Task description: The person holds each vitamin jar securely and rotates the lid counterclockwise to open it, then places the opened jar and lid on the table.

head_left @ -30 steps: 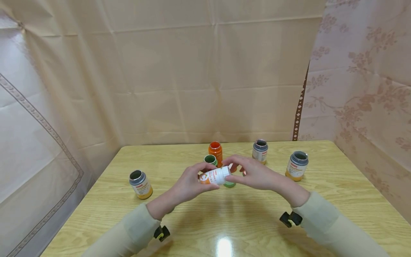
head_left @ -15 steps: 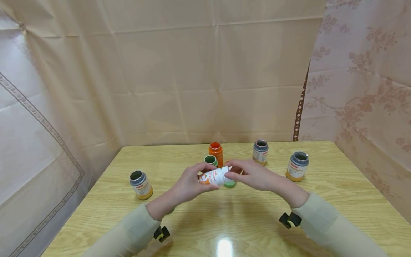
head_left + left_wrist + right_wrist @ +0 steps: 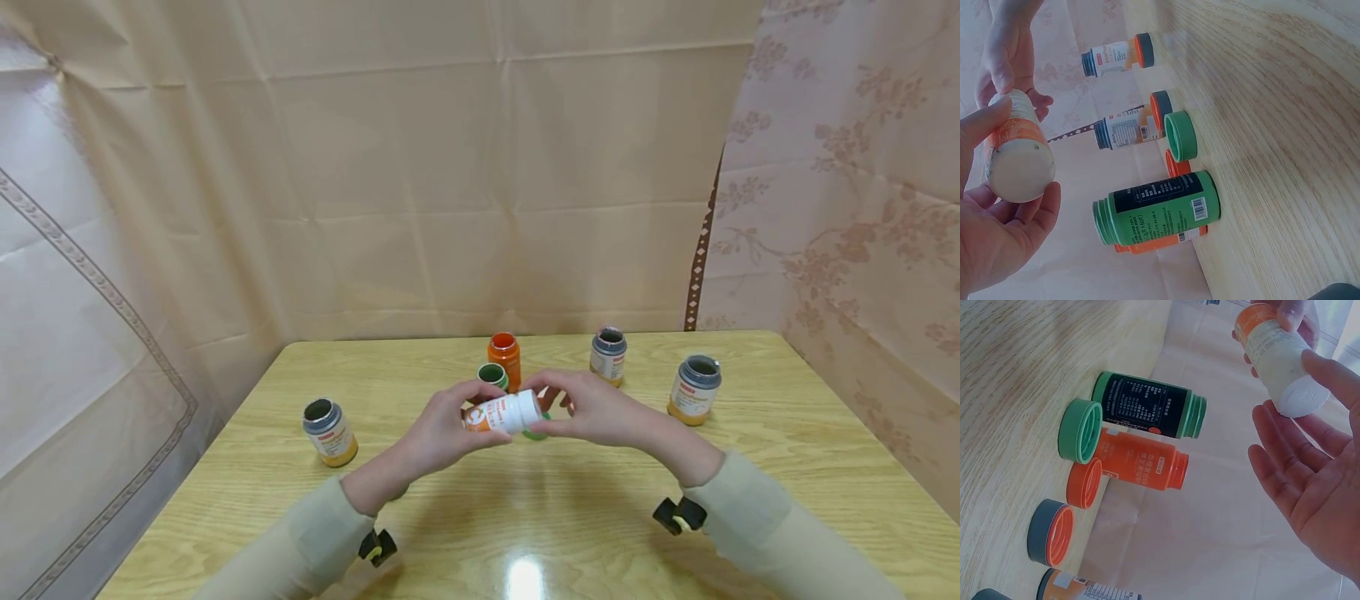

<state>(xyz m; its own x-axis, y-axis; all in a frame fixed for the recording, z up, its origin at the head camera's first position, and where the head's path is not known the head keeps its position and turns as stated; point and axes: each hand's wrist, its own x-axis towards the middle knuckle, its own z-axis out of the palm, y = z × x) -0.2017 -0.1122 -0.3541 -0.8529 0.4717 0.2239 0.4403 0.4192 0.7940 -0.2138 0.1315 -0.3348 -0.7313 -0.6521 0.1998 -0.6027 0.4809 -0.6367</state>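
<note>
My left hand (image 3: 438,429) holds a small white and orange pill bottle (image 3: 495,414) on its side above the table, fingers and thumb wrapped round its body. The white cap (image 3: 529,410) points right. At that cap is my right hand (image 3: 603,408), its thumb and fingertips spread on either side of it. In the right wrist view the palm faces the cap (image 3: 1302,397), with the fingers fairly straight and the thumb against its edge. The left wrist view shows the bottle's white base (image 3: 1020,170). Whether every right fingertip touches the cap is unclear.
Behind the hands stand an uncapped orange bottle (image 3: 504,358) and a green bottle (image 3: 492,373). Grey-necked open jars stand left (image 3: 330,433), back right (image 3: 607,358) and far right (image 3: 693,392). A green cap (image 3: 1079,431), orange cap (image 3: 1074,487) and grey-orange cap (image 3: 1036,531) lie on the table.
Half a second ago the right fingers closed over the white cap; now they have spread and more of the cap shows. The left hand and the bottle have stayed nearly still.
</note>
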